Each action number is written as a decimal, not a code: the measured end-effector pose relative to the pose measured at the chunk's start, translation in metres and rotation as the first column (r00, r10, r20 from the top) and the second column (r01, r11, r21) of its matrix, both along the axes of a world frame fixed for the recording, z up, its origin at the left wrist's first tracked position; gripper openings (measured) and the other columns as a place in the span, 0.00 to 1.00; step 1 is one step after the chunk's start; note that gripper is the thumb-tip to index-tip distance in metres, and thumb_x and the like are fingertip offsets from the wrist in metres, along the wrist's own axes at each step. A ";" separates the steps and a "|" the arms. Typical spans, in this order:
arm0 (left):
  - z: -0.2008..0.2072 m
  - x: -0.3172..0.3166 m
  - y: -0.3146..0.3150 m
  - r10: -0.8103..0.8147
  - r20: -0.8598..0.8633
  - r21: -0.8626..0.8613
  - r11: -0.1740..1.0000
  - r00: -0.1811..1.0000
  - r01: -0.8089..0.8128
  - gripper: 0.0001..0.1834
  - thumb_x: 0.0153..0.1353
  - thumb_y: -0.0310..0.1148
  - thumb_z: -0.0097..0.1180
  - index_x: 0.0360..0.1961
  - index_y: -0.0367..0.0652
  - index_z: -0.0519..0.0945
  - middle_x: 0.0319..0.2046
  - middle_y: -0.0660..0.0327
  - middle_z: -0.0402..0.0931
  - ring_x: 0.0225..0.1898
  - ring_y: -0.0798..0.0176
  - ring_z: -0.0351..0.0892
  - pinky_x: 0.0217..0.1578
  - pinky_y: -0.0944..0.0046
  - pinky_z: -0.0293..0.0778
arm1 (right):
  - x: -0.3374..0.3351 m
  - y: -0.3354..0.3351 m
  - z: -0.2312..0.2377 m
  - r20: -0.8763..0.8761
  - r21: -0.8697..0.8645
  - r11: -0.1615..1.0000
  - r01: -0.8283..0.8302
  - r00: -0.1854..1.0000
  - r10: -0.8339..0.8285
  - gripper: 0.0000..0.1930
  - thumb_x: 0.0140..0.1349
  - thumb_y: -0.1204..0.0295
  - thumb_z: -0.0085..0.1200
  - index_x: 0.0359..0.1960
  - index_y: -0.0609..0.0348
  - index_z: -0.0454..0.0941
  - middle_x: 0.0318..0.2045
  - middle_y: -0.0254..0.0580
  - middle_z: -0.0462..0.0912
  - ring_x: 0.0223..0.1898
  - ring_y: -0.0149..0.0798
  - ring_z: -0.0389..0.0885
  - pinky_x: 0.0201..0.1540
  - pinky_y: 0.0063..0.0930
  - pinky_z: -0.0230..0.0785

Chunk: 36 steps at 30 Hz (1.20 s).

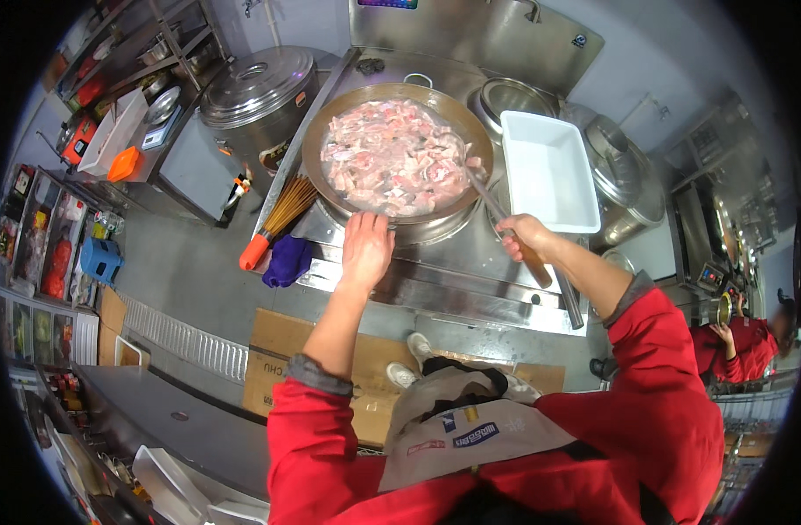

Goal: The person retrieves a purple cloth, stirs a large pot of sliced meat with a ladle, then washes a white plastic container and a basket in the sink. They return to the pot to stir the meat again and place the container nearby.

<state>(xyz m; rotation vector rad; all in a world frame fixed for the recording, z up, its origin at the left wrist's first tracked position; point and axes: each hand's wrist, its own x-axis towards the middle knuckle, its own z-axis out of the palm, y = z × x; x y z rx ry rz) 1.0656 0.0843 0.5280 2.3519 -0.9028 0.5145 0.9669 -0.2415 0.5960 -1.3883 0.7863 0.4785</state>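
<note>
A wide wok (311, 144) on the steel stove is filled with pale pink meat pieces (392, 157) in cloudy liquid. My left hand (368, 249) is at its near rim, fingers bent together over the edge and gripping it. In my right hand (523, 236) is a long wok utensil (488, 194) with a metal shaft and a wooden handle. The shaft slants over the right rim into the meat, where its head is hidden. Some meat lies against the shaft near the rim.
Right of the wok stands a white plastic tub (549, 175), beside a round steel pot (508, 96). A bamboo brush (288, 208) and purple cloth (287, 261) lie at left. A large lidded pot (260, 96) stands behind them. Another person (737, 346) works at far right. Flattened cardboard (278, 350) covers floor.
</note>
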 end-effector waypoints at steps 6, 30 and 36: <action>-0.036 0.029 -0.023 0.008 -0.066 0.156 0.988 0.998 0.002 0.09 0.62 0.36 0.59 0.33 0.41 0.82 0.35 0.54 0.79 0.46 0.49 0.74 0.52 0.49 0.65 | 0.019 0.043 0.027 -0.179 0.561 0.787 0.256 0.966 -0.187 0.10 0.73 0.67 0.40 0.41 0.61 0.67 0.18 0.25 0.63 0.16 0.20 0.61 0.16 0.17 0.54; -0.038 0.066 0.003 -0.194 -0.221 0.397 0.877 0.956 0.270 0.16 0.70 0.41 0.48 0.37 0.44 0.85 0.35 0.50 0.85 0.43 0.46 0.83 0.45 0.46 0.67 | -0.039 0.108 -0.070 0.444 -0.275 0.958 0.077 0.894 0.055 0.24 0.70 0.56 0.51 0.58 0.64 0.75 0.37 0.47 0.84 0.37 0.38 0.83 0.44 0.35 0.76; -0.028 0.063 -0.003 -0.183 -0.271 0.387 0.878 0.945 0.281 0.13 0.66 0.38 0.50 0.33 0.44 0.84 0.34 0.51 0.84 0.43 0.48 0.82 0.46 0.46 0.68 | -0.199 0.143 -0.145 0.044 0.315 0.878 0.362 0.918 -0.394 0.22 0.71 0.57 0.54 0.52 0.65 0.78 0.40 0.48 0.85 0.39 0.41 0.85 0.43 0.36 0.81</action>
